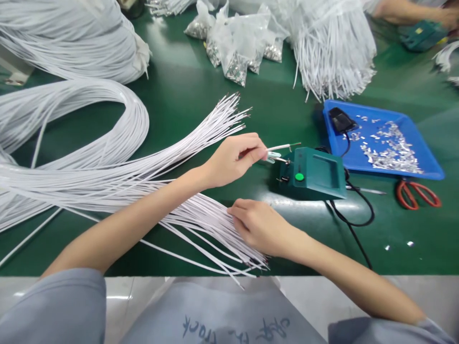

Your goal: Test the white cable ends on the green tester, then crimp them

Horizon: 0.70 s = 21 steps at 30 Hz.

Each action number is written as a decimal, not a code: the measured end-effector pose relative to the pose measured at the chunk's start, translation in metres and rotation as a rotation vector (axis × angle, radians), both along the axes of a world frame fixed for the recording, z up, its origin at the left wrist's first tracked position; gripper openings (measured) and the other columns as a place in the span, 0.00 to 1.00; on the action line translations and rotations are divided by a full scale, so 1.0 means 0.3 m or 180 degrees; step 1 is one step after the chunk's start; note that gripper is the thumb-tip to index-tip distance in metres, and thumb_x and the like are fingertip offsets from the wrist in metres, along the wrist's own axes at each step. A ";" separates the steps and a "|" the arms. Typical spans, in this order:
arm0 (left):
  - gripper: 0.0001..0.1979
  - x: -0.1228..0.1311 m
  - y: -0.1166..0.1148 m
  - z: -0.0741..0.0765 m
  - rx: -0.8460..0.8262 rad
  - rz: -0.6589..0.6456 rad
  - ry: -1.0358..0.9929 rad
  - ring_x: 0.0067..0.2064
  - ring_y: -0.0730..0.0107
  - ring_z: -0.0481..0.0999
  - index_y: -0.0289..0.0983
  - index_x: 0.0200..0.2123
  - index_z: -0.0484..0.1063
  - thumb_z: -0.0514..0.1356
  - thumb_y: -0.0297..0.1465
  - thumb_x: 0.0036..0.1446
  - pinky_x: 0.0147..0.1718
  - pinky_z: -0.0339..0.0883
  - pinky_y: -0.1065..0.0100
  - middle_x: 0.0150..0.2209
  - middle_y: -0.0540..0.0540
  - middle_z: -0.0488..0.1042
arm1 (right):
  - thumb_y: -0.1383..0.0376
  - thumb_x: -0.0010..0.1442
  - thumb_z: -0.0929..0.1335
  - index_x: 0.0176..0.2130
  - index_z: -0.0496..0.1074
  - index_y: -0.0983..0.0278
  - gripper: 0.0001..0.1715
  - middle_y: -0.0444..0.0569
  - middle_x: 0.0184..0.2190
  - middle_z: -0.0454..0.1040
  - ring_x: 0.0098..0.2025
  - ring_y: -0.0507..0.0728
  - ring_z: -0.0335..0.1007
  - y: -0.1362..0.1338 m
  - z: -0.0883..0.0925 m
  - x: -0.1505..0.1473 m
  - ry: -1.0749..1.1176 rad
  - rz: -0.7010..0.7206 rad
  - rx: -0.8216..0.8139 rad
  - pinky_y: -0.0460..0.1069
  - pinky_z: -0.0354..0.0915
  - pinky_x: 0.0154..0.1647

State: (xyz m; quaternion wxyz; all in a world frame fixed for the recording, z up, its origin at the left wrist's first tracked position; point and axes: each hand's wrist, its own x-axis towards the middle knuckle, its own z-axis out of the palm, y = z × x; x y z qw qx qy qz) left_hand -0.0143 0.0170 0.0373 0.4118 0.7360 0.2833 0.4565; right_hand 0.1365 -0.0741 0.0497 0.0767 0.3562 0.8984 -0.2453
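Note:
My left hand [238, 157] pinches a white cable [278, 147] near its end, where thin inner wires stick out. Just below that end a pale green clip-like piece [273, 156] sits by my fingertips, at the metal rod of a small green machine [315, 173] with a round green button. Whether my fingers also touch this piece, I cannot tell. My right hand [260, 227] is closed at the near bundle of white cables [211, 217], its fingertips gripping cable there. Behind my left wrist fans out another bundle of white cables [201, 136] with bare ends.
To the right lie a blue tray [428, 148] with small metal pieces and a black device, red-handled scissors [418, 195] and black cords [358, 223]. Plastic bags [244, 40] and cable piles [71, 38] stand at the back. Another person's arm [409, 12] is at top right.

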 end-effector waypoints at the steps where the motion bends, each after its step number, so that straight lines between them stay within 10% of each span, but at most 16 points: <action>1: 0.13 0.001 0.003 -0.005 0.0161 0.0100 0.0149 0.30 0.75 0.67 0.33 0.27 0.74 0.56 0.28 0.64 0.29 0.61 0.71 0.29 0.47 0.71 | 0.71 0.64 0.60 0.37 0.74 0.66 0.14 0.49 0.34 0.74 0.34 0.53 0.69 0.019 0.003 0.022 0.0073 -0.0145 0.0069 0.49 0.59 0.33; 7: 0.09 0.017 0.028 -0.094 -0.0715 0.0311 0.0805 0.25 0.77 0.63 0.30 0.33 0.76 0.55 0.21 0.58 0.27 0.57 0.71 0.25 0.50 0.70 | 0.63 0.64 0.64 0.46 0.73 0.70 0.16 0.61 0.46 0.74 0.49 0.66 0.66 0.205 0.028 0.167 -0.0666 -0.1267 0.2036 0.56 0.61 0.44; 12: 0.16 0.024 0.022 -0.099 -0.1141 0.0110 0.0806 0.21 0.80 0.57 0.31 0.45 0.74 0.54 0.19 0.54 0.22 0.51 0.73 0.20 0.57 0.61 | 0.63 0.63 0.64 0.39 0.74 0.69 0.12 0.57 0.41 0.76 0.47 0.65 0.66 0.282 0.012 0.187 -0.1297 -0.0937 0.1920 0.57 0.57 0.48; 21: 0.12 0.032 0.022 -0.070 -0.1209 0.0210 -0.0176 0.21 0.82 0.60 0.34 0.23 0.65 0.57 0.29 0.59 0.22 0.54 0.74 0.20 0.54 0.64 | 0.63 0.61 0.64 0.33 0.76 0.70 0.15 0.58 0.36 0.76 0.40 0.62 0.67 0.316 0.025 0.158 -0.1361 -0.0883 0.1526 0.54 0.54 0.40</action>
